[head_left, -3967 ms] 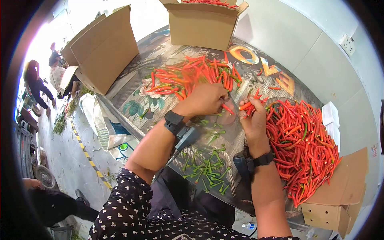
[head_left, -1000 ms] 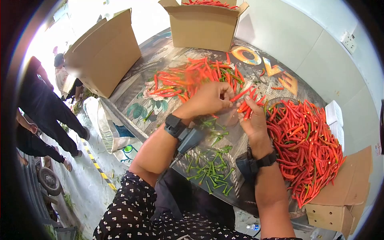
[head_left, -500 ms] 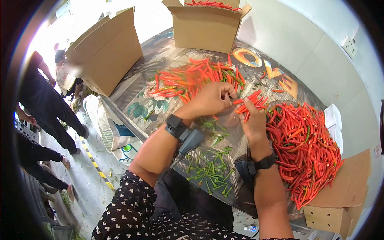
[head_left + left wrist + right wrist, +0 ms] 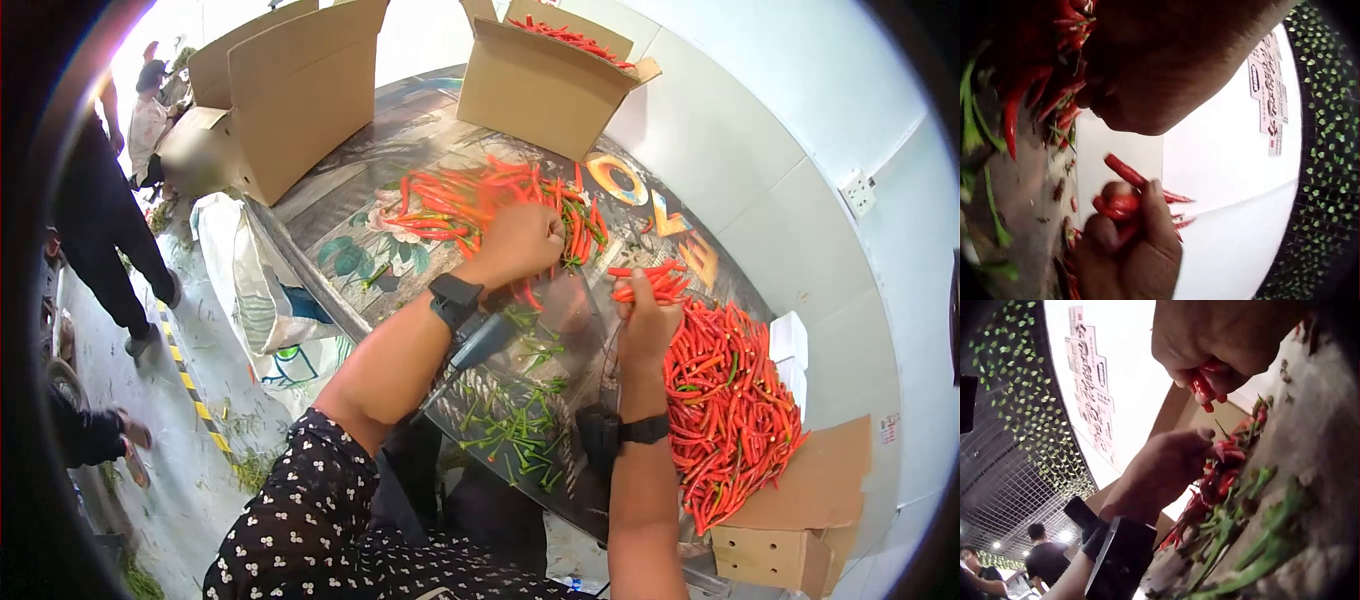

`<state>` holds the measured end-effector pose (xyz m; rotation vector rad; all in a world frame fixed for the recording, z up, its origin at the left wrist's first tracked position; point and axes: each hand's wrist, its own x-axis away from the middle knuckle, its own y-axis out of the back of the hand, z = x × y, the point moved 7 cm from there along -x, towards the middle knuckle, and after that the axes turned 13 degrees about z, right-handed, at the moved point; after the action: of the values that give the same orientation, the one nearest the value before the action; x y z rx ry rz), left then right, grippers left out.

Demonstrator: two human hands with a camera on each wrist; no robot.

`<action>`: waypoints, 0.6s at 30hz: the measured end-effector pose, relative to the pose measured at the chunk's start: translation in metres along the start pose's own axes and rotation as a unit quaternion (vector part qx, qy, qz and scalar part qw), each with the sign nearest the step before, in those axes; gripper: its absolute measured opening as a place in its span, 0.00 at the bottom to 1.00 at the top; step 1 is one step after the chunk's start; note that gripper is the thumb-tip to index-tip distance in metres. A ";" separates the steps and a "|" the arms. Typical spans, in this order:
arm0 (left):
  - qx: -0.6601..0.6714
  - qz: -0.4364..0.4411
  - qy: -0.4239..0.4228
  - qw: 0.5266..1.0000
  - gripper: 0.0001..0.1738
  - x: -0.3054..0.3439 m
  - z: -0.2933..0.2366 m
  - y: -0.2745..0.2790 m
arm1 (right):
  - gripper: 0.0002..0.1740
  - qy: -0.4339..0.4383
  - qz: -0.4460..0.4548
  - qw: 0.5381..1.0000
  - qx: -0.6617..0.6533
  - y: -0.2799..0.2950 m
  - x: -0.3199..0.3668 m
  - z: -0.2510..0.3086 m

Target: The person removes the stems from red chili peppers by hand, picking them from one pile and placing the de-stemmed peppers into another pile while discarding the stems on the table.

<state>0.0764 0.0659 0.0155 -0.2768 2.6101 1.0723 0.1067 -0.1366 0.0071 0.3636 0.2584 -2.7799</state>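
Observation:
In my right hand (image 4: pixel 645 335) I hold a small bunch of red chilies (image 4: pixel 652 281), the thumb pressed across them; the left wrist view shows the same chilies (image 4: pixel 1124 203) sticking out past the thumb. My left hand (image 4: pixel 520 245) is over the near right side of a loose pile of red chilies (image 4: pixel 440 200) with green stems. Its fingers are bent down at the pile, and in the right wrist view the fingertips come right up to the chilies (image 4: pixel 1230 453). I cannot tell whether they pinch one. Loose green stems (image 4: pixel 515 430) lie between my forearms.
A large heap of red chilies (image 4: pixel 730 400) is right of my right hand, beside white foam trays (image 4: pixel 788 345). Cardboard boxes stand at the back (image 4: pixel 540 85) and left (image 4: pixel 300 100). A cut carton (image 4: pixel 790 520) is at front right. People (image 4: pixel 110 220) are at far left.
My left hand has left the right hand's side and moved back left to the pile. The right hand still grips its bunch. The head view has turned a little.

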 end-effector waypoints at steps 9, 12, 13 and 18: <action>-0.007 -0.028 -0.027 0.999 0.06 0.004 -0.006 0.004 | 0.09 -0.051 -0.035 0.911 0.408 0.150 -0.032 0.080; -0.022 -0.009 -0.019 1.000 0.07 0.004 -0.004 0.001 | 0.11 -0.097 -0.057 0.841 0.529 0.208 -0.025 0.105; -0.019 -0.010 -0.020 1.000 0.07 0.003 -0.002 -0.001 | 0.11 -0.141 -0.070 0.819 0.551 0.224 -0.020 0.106; -0.017 0.003 -0.024 1.000 0.07 0.002 0.002 -0.008 | 0.11 -0.266 -0.068 0.686 0.673 0.233 -0.019 0.126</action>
<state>0.0772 0.0620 0.0085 -0.2479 2.5535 1.1132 0.1755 -0.3756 0.1006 -0.2188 -1.9957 -2.4591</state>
